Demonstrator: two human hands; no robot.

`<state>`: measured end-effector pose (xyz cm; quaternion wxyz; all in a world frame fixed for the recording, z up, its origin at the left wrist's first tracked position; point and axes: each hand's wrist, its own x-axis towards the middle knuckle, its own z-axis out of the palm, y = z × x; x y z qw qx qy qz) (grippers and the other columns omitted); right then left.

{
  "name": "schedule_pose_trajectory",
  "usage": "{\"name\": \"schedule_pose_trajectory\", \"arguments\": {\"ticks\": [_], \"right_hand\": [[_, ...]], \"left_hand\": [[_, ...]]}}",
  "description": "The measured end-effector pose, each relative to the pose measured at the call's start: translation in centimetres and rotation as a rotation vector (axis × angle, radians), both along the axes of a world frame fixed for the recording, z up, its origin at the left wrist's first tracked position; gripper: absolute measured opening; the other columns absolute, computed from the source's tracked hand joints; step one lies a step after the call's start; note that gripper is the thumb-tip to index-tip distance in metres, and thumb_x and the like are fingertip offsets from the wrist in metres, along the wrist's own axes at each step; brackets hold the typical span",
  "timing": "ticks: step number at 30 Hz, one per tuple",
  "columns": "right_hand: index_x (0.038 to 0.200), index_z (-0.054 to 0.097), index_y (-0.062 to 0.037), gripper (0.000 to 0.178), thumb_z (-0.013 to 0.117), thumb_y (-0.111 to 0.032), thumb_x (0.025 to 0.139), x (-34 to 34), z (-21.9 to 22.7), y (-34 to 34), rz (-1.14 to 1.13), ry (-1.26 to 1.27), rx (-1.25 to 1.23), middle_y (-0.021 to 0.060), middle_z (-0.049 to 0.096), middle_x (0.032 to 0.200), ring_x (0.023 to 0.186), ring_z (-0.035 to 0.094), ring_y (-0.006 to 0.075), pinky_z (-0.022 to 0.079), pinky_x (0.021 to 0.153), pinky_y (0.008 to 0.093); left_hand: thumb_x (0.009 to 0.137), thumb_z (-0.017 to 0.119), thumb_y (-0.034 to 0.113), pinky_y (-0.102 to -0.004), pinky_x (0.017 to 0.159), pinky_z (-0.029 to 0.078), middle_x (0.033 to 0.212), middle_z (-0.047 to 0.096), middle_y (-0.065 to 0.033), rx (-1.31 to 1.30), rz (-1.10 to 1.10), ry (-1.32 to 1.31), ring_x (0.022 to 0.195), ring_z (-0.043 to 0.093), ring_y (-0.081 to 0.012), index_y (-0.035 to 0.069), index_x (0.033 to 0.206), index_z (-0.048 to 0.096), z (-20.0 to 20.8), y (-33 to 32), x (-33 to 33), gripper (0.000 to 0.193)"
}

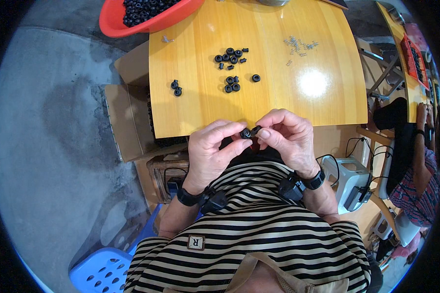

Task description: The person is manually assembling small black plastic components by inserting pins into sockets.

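Observation:
My left hand (217,146) pinches a small round black plastic part (246,133) between thumb and fingers, just off the table's near edge. Right beside it, my right hand (287,139) is closed on another small black piece (255,130); the two pieces meet or nearly meet. Fingertips cover much of both, so their exact shape is hidden. Ahead on the wooden table (195,53) lie several loose black rings and spool-shaped parts (233,59), with a smaller group (232,88) nearer me. Two or three more black parts (176,88) sit toward the left.
A red basin (156,27) full of black parts stands at the far left. Small clear springs or coils (298,46) are scattered at the right. An open cardboard box (124,122) is left of the table. Another person (420,166) sits at a table on the right.

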<state>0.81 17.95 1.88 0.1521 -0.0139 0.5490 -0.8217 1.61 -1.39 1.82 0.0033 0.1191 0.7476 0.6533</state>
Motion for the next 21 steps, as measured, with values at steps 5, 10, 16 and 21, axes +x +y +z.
{"name": "schedule_pose_trajectory", "arguments": {"ticks": [5,10,16,21], "right_hand": [[0.101,0.065,0.0021,0.014,0.068,0.001,0.088,0.0,-0.4,-0.1,-0.013,0.057,-0.023,0.0058,0.067,0.093,0.081,0.063,0.0101,0.054,0.075,0.0243],[0.099,0.066,0.002,0.011,0.066,0.002,0.088,0.4,-1.3,-0.5,-0.063,0.16,0.022,0.0129,0.067,0.097,0.086,0.066,0.0166,0.057,0.076,0.0288],[0.101,0.068,0.0031,0.016,0.069,0.004,0.085,0.8,-1.3,-0.7,-0.098,0.118,-0.062,0.0114,0.069,0.098,0.092,0.066,0.0162,0.054,0.084,0.0284],[0.097,0.07,0.0021,0.013,0.071,0.002,0.084,0.9,-1.1,-0.6,-0.133,0.188,0.058,0.0117,0.07,0.095,0.087,0.066,0.0159,0.054,0.079,0.0265]], "left_hand": [[0.076,0.074,-0.011,-0.0253,0.075,0.052,0.093,0.067,-0.0091,0.066,0.009,-0.216,0.082,0.063,-0.0136,-0.005,0.104,0.068,0.2,-0.3,0.2,0.03],[0.075,0.075,-0.01,-0.0244,0.073,0.051,0.091,0.067,-0.0084,-0.009,0.008,-0.173,0.08,0.063,-0.0126,-0.004,0.103,0.069,0.6,-0.1,0.1,0.029],[0.074,0.076,-0.008,-0.0249,0.069,0.05,0.086,0.067,-0.0079,-0.092,-0.011,-0.121,0.077,0.062,-0.0129,-0.004,0.101,0.069,1.4,0.2,-0.2,0.028],[0.075,0.076,-0.007,-0.0253,0.068,0.05,0.085,0.067,-0.0084,-0.077,-0.01,-0.068,0.076,0.062,-0.0143,-0.004,0.1,0.069,1.2,0.4,-0.2,0.026]]}}
